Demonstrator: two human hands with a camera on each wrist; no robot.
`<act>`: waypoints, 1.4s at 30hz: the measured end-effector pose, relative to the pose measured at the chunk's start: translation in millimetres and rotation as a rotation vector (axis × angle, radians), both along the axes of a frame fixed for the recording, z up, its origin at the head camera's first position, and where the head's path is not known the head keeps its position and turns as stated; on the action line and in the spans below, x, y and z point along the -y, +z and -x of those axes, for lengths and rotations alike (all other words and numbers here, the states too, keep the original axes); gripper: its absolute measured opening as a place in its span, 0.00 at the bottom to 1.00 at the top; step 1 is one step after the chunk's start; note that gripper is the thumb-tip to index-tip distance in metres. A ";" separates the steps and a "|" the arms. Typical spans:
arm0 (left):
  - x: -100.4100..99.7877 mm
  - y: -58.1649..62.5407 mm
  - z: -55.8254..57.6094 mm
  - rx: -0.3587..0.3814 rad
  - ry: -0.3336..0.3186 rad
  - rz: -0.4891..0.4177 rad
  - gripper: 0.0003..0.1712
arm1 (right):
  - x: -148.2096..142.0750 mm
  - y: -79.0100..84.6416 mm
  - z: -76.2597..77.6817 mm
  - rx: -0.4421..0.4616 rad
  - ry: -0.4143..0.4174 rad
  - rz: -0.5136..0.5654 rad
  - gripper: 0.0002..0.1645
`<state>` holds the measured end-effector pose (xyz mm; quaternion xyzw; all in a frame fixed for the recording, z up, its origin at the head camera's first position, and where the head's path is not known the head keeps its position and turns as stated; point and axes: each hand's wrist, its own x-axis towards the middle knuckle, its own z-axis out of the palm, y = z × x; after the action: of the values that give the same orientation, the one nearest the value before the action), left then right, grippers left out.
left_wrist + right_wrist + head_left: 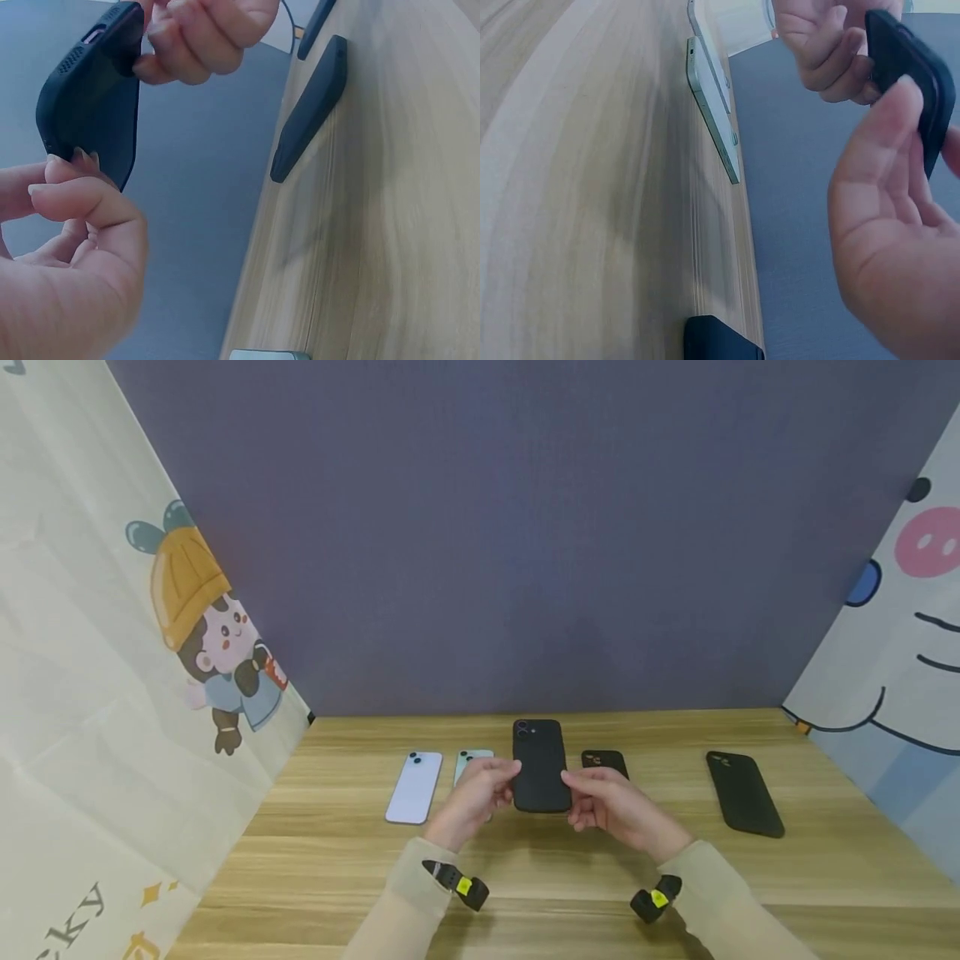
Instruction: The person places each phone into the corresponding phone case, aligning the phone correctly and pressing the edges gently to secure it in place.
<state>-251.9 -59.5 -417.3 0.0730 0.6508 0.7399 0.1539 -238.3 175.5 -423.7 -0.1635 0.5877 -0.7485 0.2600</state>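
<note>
Both hands hold a black phone case [542, 768] up over the table, its back with the camera rings at the top facing me. My left hand [480, 789] pinches its left edge between thumb and fingers. The opposite edge is pinched by my right hand [611, 802]. In the left wrist view, the bottom end of the case [86, 75] shows a port opening and rows of small holes. I cannot tell whether a phone is inside. Behind my left hand lies a mint-green phone [474, 754], partly hidden; another black phone case [606, 761] is partly covered by my right hand.
A lavender phone [415, 787] lies at the left on the wooden table [315, 852]. Farther right rests a black phone case [745, 795]. A grey-purple panel [487, 543] stands along the table's back edge, with patterned cloths at both sides.
</note>
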 end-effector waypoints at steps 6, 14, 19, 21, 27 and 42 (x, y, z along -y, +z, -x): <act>1.8 -1.2 1.8 -0.011 0.029 0.010 0.12 | 1.2 -0.6 -4.9 -0.007 0.110 -0.012 0.15; 1.3 -2.1 3.8 -0.012 0.035 0.003 0.14 | 0.8 -3.2 -7.5 -0.092 0.131 -0.005 0.15; 0.6 0.1 2.4 -0.005 0.037 0.010 0.14 | 0.8 -4.3 -7.8 -0.152 0.115 -0.020 0.15; 0.1 0.5 2.3 -0.006 0.036 0.006 0.12 | 0.9 -4.1 -8.1 -0.156 0.113 -0.027 0.15; -0.7 -1.1 3.4 -0.013 0.029 -0.005 0.10 | 1.3 -1.4 -9.3 -0.113 0.098 -0.086 0.16; 1.7 -1.0 3.4 -0.058 0.034 0.207 0.14 | 4.7 -1.3 -7.9 -0.116 0.012 -0.208 0.19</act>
<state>-255.4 -61.2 -418.3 0.0671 0.7291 0.6687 0.1291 -230.4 170.8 -425.0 -0.1823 0.6752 -0.6713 0.2454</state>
